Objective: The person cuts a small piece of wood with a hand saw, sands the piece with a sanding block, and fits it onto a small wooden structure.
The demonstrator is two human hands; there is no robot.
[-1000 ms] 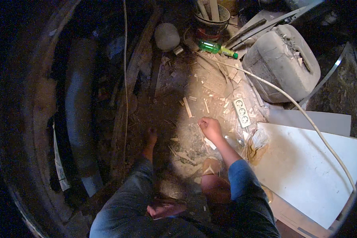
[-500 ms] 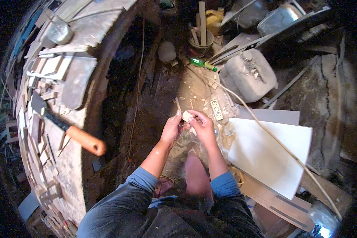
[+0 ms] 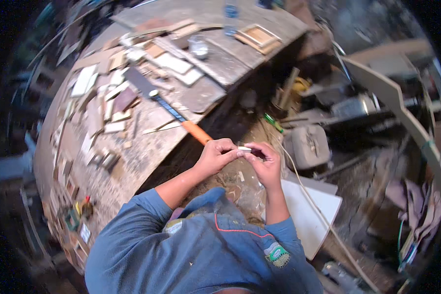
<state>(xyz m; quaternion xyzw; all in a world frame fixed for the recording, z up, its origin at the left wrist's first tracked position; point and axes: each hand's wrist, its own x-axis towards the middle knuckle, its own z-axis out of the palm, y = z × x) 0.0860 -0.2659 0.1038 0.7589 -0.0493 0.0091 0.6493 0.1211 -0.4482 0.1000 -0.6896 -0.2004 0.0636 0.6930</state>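
A small pale block of wood (image 3: 245, 149) is pinched between both hands in front of my body. My left hand (image 3: 216, 157) closes on its left end, thumb and fingertips together. My right hand (image 3: 264, 162) grips the other end, with the fingers curled and partly hiding it. Just beyond my left hand, an orange-handled tool (image 3: 196, 131) with a black neck and flat grey blade lies across the workbench edge, its handle jutting out over the side.
Wood offcuts cover the workbench (image 3: 147, 152) on the left, with a glass jar (image 3: 198, 47) and wooden frame (image 3: 257, 37) farther back. Down right are a green bottle (image 3: 273, 123), a dusty canister (image 3: 306, 147), a white board (image 3: 308, 210) and a cable (image 3: 304, 185).
My view has swung toward the workbench, showing much more of its top. My hands have risen closer to the orange handle, both still on the small wooden block.
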